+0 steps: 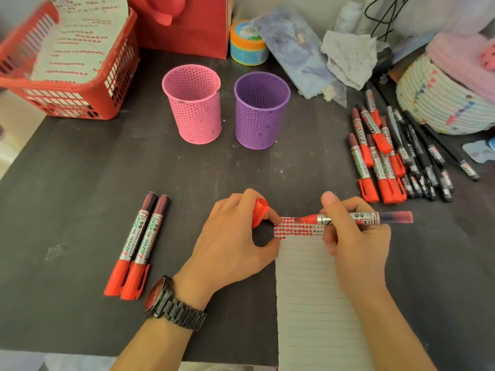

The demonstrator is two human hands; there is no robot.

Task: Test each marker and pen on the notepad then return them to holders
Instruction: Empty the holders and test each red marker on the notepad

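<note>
The right grip (356, 236) was curled round an uncapped red permanent marker (356, 218), whose tip was down on the top of the lined notepad (316, 303), among rows of short red test marks. The left grip (235, 236) pinched the marker's red cap (259, 212), with its fingertips at the notepad's upper left edge, seemingly steadying the sheet. Two capped red markers (136, 245) lay side by side on the dark worktop (80, 183), left of that grip. A heap of further red markers (377, 153) and black pens (423, 162) lay well apart to the right. The pink holder (192, 103) and the purple holder (262, 111) stood upright beyond the notepad, and nothing showed above either rim. The step in hand looked like testing this marker. The next move would likely call for lifting the tip, lining the cap up with it and pressing it home. Which holder was meant for markers could not be told.
</note>
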